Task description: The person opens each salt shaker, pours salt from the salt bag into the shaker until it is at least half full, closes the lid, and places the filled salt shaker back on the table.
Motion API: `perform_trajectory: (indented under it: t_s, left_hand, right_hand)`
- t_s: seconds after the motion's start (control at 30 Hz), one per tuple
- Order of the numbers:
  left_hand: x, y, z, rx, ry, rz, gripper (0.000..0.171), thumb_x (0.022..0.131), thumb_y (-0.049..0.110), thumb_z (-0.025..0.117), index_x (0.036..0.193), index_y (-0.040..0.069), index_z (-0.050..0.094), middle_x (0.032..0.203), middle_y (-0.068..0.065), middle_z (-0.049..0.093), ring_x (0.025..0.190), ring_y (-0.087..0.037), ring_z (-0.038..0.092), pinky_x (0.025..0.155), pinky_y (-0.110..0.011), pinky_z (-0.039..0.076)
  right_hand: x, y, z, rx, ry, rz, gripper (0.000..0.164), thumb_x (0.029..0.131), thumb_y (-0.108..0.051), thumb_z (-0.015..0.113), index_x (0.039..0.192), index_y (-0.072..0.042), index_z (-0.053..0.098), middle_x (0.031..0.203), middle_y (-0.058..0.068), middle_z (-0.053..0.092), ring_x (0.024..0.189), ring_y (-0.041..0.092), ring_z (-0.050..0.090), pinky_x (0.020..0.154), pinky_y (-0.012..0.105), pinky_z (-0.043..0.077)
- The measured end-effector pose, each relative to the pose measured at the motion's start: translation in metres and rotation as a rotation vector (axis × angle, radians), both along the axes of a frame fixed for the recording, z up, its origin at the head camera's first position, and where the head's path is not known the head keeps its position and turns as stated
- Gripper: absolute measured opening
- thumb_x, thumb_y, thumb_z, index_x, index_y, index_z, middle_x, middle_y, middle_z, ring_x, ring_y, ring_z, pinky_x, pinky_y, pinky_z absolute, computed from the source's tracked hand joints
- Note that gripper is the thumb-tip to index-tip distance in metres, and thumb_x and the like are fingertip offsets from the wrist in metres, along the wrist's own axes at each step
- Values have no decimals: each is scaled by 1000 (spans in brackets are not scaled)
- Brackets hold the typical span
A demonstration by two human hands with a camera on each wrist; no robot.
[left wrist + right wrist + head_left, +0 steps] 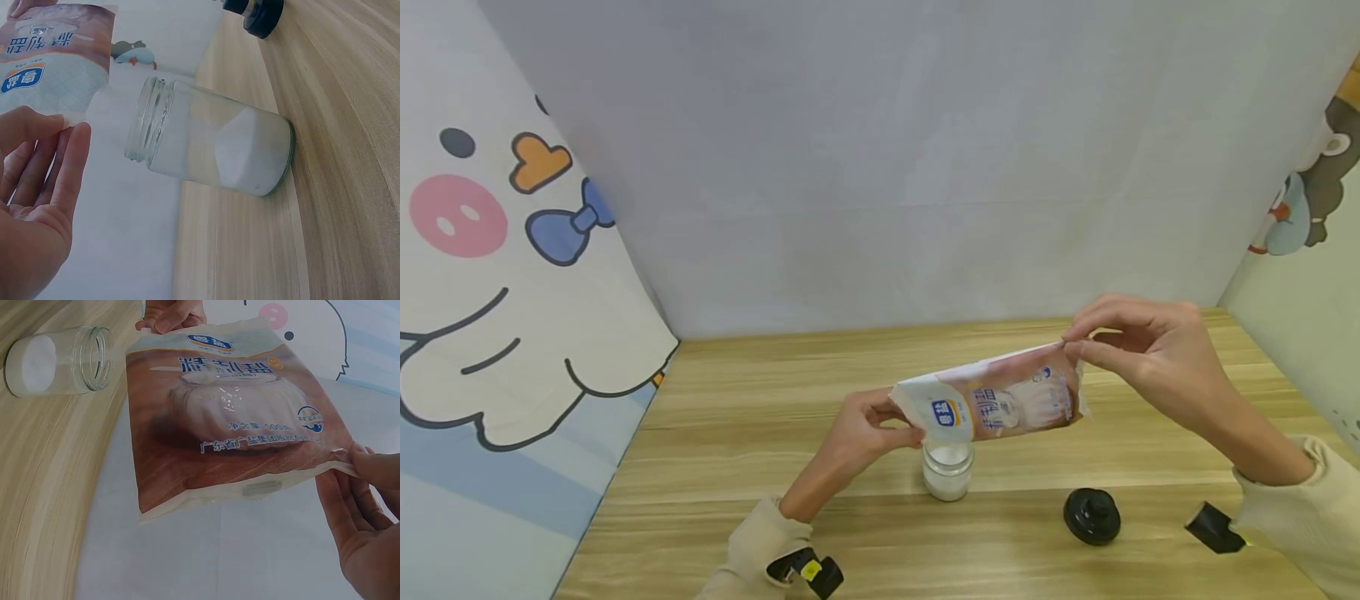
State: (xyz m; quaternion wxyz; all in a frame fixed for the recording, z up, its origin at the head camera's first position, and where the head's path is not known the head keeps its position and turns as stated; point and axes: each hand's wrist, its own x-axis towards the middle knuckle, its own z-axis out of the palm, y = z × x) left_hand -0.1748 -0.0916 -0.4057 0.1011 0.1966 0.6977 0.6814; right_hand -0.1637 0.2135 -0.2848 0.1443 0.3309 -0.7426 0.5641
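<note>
Both hands hold a brown and pale blue bag of salt [1007, 400] in the air, slanting up toward the right. My left hand [874, 425] pinches the lower corner at the pale blue end between thumb and fingers. At the other end, my right hand [1150, 346] pinches the raised corner of the bag's brown end. A lidless glass jar [219, 140] stands upright on the table just under the left end of the bag. White salt [247, 153] lies heaped to one side in its lower part. In the right wrist view, the bag's printed front faces the camera.
A round black lid [1092, 517] with a knob lies on the wood-grain table [737, 450], to the right of the jar. A pale cloth wall [925, 167] closes the back, and panels with cartoon prints stand at both sides.
</note>
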Motion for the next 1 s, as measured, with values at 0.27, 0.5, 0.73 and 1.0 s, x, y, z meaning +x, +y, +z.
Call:
perform_trajectory:
  t_s: [0.27, 0.5, 0.73, 1.0]
  left_hand:
    - [0, 0, 1, -9, -4, 2, 35, 77, -4, 73, 111, 0, 66, 100, -16, 69, 89, -27, 65, 73, -42, 59]
    - [1, 0, 1, -13, -11, 8, 35, 77, -3, 73, 111, 0, 66, 100, -16, 69, 89, -28, 65, 73, -42, 59]
    - [0, 0, 0, -3, -13, 8, 35, 77, -3, 74, 111, 0, 66, 99, -16, 69, 93, -38, 62, 73, -44, 58]
    - [0, 0, 0, 2, -11, 8, 35, 77, -5, 73, 111, -1, 66, 100, -17, 69, 92, -38, 63, 73, -44, 58]
  right_hand:
    - [0, 0, 0, 4, 8, 0, 18, 76, 20, 65, 86, 6, 69, 87, 14, 64, 79, 18, 61, 77, 23, 56]
    - [2, -1, 3, 29, -6, -44, 18, 76, 20, 65, 85, 5, 69, 87, 14, 64, 80, 17, 62, 76, 25, 56]
    - [0, 0, 2, 11, 0, -20, 18, 77, 21, 63, 86, 6, 69, 87, 14, 65, 81, 17, 62, 77, 24, 56]
    - [0, 1, 0, 17, 25, -16, 19, 77, 21, 64, 86, 5, 69, 88, 12, 65, 81, 15, 62, 77, 21, 55]
